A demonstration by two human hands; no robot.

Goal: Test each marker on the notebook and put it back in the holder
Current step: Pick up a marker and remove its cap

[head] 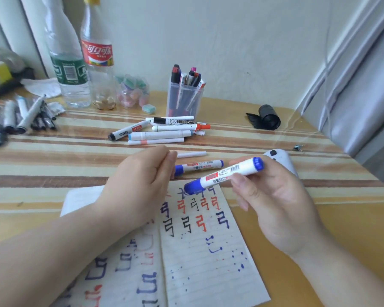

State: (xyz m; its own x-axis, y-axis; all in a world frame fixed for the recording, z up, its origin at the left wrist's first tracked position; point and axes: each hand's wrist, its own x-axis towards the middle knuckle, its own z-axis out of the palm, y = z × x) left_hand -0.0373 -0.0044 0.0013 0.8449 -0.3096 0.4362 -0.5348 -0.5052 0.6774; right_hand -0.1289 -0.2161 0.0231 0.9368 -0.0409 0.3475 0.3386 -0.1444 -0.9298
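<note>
My right hand [273, 202] holds a blue whiteboard marker [224, 175] with its cap on, tilted, cap end low over the top of the open notebook [200, 258]. The notebook page bears rows of red, black and blue marks and ink spots. My left hand [140, 182] hovers over the notebook's top left, fingers loosely curled, holding nothing that I can see. A second blue marker [200, 166] lies on the table just behind. The clear pen holder [184, 100] stands at the back with several pens in it. Several loose markers [160, 131] lie in front of it.
Two plastic bottles [80, 63] and a small jar of erasers [133, 91] stand at the back left. More pens [29, 116] lie at the left edge. A black roll [267, 117] sits back right, a white controller [279, 158] behind my right hand.
</note>
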